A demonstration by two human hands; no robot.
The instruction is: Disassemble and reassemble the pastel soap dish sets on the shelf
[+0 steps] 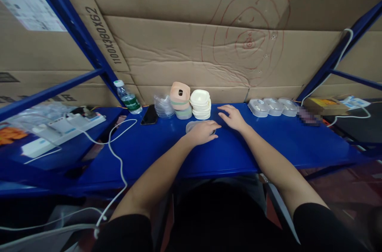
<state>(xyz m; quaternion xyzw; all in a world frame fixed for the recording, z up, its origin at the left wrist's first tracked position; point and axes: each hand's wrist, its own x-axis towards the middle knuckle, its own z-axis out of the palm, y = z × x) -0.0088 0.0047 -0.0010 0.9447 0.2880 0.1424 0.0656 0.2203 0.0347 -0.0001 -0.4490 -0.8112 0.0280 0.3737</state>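
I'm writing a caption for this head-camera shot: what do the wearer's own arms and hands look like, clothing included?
Black sleeves end above the elbows, leaving both forearms bare. The left hand and right hand are bare too, with no gloves.

Clear piece (pixel 191 125): mostly covered by left hand (pixel 203 132); contact unclear. Object (pixel 310 117) at right pixelated, unidentifiable. Orange items (pixel 12 134) ran off left edge. Sheet print (pixel 32 9) was too small to read.

Cardboard backdrop (pixel 167 53) with red rings (pixel 248 43), blue metal frame (pixel 68 21), blue tabletop (pixel 149 152)
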